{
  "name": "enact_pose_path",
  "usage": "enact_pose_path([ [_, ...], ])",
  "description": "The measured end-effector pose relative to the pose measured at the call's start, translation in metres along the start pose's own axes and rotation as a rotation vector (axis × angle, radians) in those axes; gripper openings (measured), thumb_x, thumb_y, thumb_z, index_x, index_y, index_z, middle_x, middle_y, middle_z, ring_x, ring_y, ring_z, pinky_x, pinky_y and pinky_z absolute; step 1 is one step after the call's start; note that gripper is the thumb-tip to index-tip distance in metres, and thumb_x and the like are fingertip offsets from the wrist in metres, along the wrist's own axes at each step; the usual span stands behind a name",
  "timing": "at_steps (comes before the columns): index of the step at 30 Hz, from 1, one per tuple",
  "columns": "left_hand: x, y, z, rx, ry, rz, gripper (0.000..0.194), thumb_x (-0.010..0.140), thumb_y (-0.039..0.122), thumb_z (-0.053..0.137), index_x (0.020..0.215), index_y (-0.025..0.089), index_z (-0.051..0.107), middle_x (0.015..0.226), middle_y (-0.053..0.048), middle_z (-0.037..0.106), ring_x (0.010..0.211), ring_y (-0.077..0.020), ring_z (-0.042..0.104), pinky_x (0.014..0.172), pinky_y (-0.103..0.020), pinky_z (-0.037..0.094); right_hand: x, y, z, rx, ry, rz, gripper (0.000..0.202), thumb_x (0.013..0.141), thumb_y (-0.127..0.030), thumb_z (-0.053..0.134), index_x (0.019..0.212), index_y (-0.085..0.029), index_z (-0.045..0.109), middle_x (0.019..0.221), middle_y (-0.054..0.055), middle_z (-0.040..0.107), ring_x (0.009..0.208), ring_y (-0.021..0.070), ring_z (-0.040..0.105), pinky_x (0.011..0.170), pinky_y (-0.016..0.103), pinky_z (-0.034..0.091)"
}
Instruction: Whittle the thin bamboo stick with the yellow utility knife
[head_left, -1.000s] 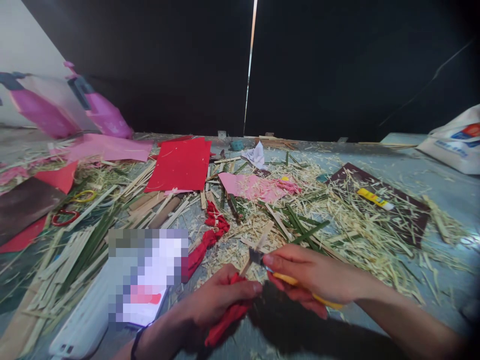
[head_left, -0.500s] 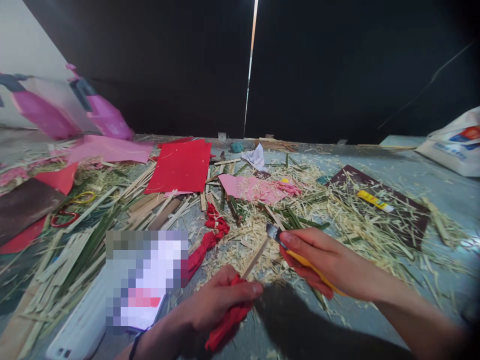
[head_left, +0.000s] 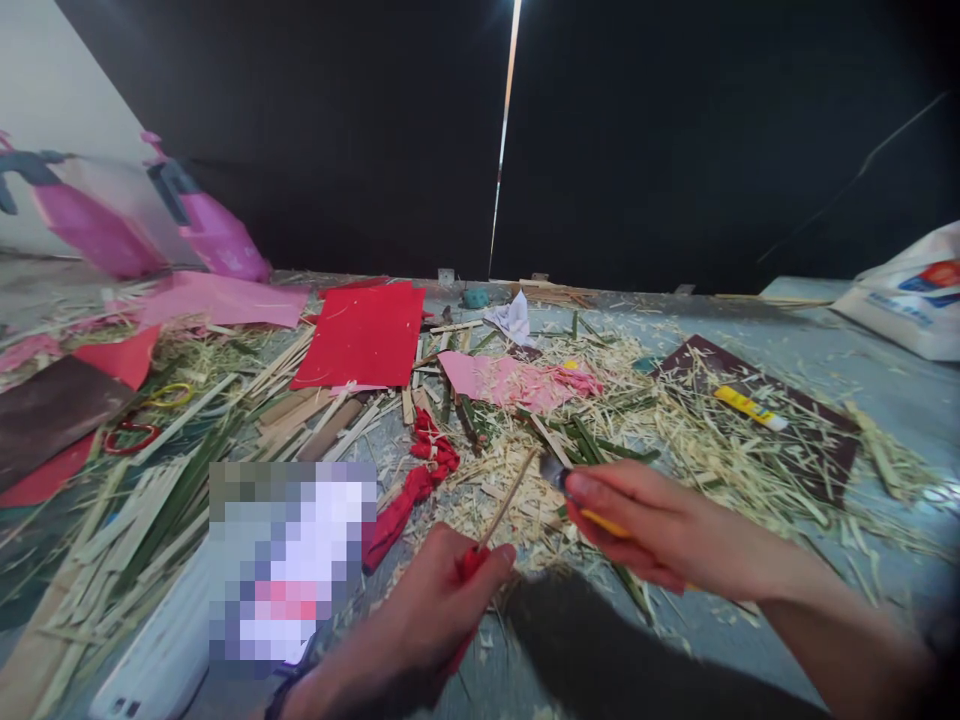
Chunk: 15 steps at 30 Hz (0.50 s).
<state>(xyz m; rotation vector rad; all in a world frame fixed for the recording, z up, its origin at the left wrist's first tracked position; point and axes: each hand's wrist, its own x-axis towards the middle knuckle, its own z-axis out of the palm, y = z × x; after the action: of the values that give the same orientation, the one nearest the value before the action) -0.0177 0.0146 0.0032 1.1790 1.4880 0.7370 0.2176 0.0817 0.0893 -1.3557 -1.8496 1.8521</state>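
Observation:
My left hand (head_left: 442,605) is closed around a thin bamboo strip (head_left: 510,498), with red crumpled material (head_left: 471,565) bunched at its lower end. The strip's bare tip points up and away from me. In my right hand (head_left: 645,525) is a utility knife (head_left: 600,522) with a yellow handle, mostly covered by my fingers. Its dark blade end sits just right of the strip's tip, seemingly apart from it. Pale shavings (head_left: 480,470) lie on the floor under both hands. Left of them rests a twisted red piece (head_left: 409,505).
Red paper (head_left: 364,335), pink paper (head_left: 480,375) and bamboo strips (head_left: 142,530) lie around. A dark sheet (head_left: 817,440) carries a yellow tube (head_left: 750,408). Red-handled scissors (head_left: 131,438), pink spray bottles (head_left: 221,235), a blurred-out screen (head_left: 315,540) and a white bag (head_left: 915,290) are nearby.
The knife's blade has shifted slightly right, away from the strip. My left hand has turned, so the strip shows narrower and less of the red material is visible.

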Motion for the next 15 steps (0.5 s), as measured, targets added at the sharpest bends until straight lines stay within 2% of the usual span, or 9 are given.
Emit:
enact_pose_path([
  [2,-0.001,0.000,-0.002,0.077,0.014,0.133,0.042,0.087,0.054,0.064,0.060,0.023,0.059,0.055,0.001,0.053,0.052,-0.0140,0.046,0.047,-0.023,0.034,0.005,0.000,0.012,-0.048,-0.055,0.029,0.054,0.100,-0.067,0.041,0.079,-0.018,0.051,0.055,-0.006,0.039,0.042,0.0050,0.036,0.038,0.015,0.027],
  [4,-0.002,-0.001,-0.004,0.135,0.020,0.236,0.034,0.089,0.050,0.064,0.069,0.022,0.067,0.065,-0.003,0.061,0.060,-0.0167,0.052,0.055,-0.025,0.040,0.010,0.000,0.017,-0.033,-0.077,0.037,0.056,0.100,-0.069,0.039,0.079,-0.019,0.049,0.055,-0.007,0.038,0.042,0.0051,0.035,0.037,0.015,0.028],
  [6,-0.002,-0.002,-0.005,0.191,0.019,0.300,0.027,0.089,0.046,0.065,0.077,0.023,0.072,0.074,-0.005,0.065,0.067,-0.0186,0.055,0.063,-0.027,0.042,0.013,0.002,0.016,0.039,-0.078,0.039,0.056,0.098,-0.071,0.042,0.077,-0.020,0.046,0.054,-0.008,0.035,0.041,0.0047,0.031,0.035,0.014,0.025],
  [9,0.000,-0.003,-0.004,0.289,0.034,0.317,0.039,0.096,0.045,0.056,0.066,0.023,0.065,0.068,-0.004,0.061,0.063,-0.0181,0.051,0.064,-0.029,0.039,0.018,0.008,0.002,0.137,-0.093,0.064,0.053,0.096,-0.068,0.051,0.075,-0.020,0.044,0.053,-0.009,0.031,0.039,0.0043,0.027,0.034,0.015,0.021],
  [11,0.001,-0.003,-0.002,0.349,-0.005,0.295,0.049,0.100,0.044,0.047,0.057,0.022,0.056,0.061,-0.002,0.056,0.060,-0.0172,0.047,0.063,-0.030,0.037,0.019,0.011,-0.018,0.185,0.011,0.035,0.051,0.094,-0.067,0.056,0.074,-0.020,0.047,0.052,-0.008,0.033,0.038,0.0050,0.028,0.034,0.016,0.020],
  [14,0.000,-0.005,0.000,0.379,-0.067,0.252,0.050,0.101,0.047,0.044,0.059,0.021,0.053,0.067,-0.003,0.058,0.066,-0.0173,0.050,0.068,-0.031,0.038,0.014,0.015,-0.064,0.370,0.597,-0.216,0.048,0.089,-0.061,0.067,0.070,-0.020,0.049,0.052,-0.007,0.031,0.039,0.0041,0.023,0.034,0.017,0.017],
  [15,-0.001,-0.007,0.000,0.357,-0.075,0.220,0.050,0.101,0.050,0.045,0.062,0.021,0.055,0.073,-0.003,0.060,0.070,-0.0174,0.052,0.070,-0.031,0.039,0.011,0.015,-0.078,0.455,0.718,-0.281,0.045,0.090,-0.056,0.068,0.071,-0.020,0.050,0.054,-0.008,0.030,0.040,0.0039,0.020,0.035,0.017,0.016],
])
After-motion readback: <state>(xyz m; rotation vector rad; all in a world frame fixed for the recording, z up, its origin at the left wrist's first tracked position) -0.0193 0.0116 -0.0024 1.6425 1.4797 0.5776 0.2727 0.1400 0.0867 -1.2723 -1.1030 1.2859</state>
